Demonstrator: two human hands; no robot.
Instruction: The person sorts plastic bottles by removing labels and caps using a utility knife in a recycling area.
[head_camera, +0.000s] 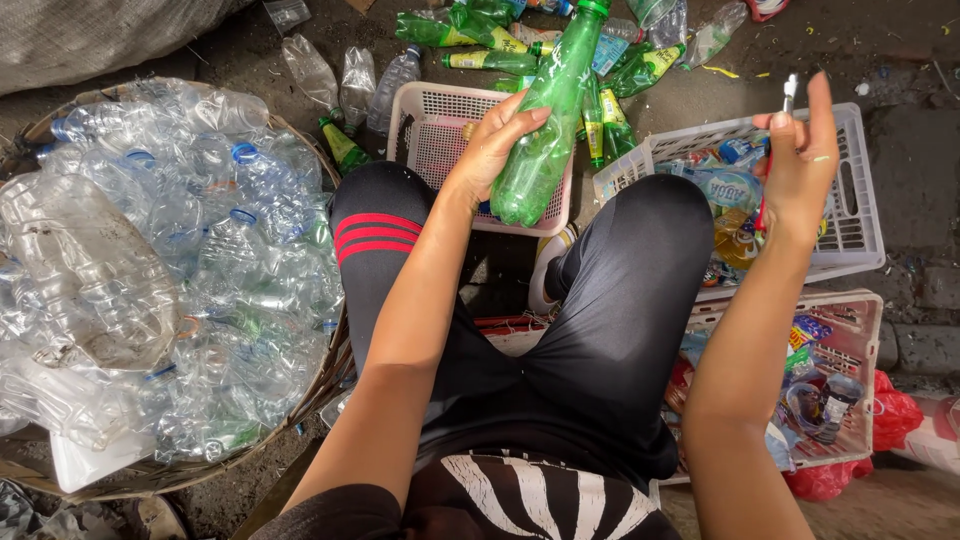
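Bottle (545, 115) x1 L hand (495, 140), cutter (785, 100) x1 R hand (800, 160)

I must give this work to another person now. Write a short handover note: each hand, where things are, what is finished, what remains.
Left hand: grips a green plastic bottle, label already off, above the pink basket.
Right hand: holds a small cutter, raised over the white crate of peeled labels.
Done: clear bottles fill the round basket on the left.
Left: green bottles with labels lie on the ground ahead.

Torn blue and yellow labels (728, 190) in the white basket (858, 215)
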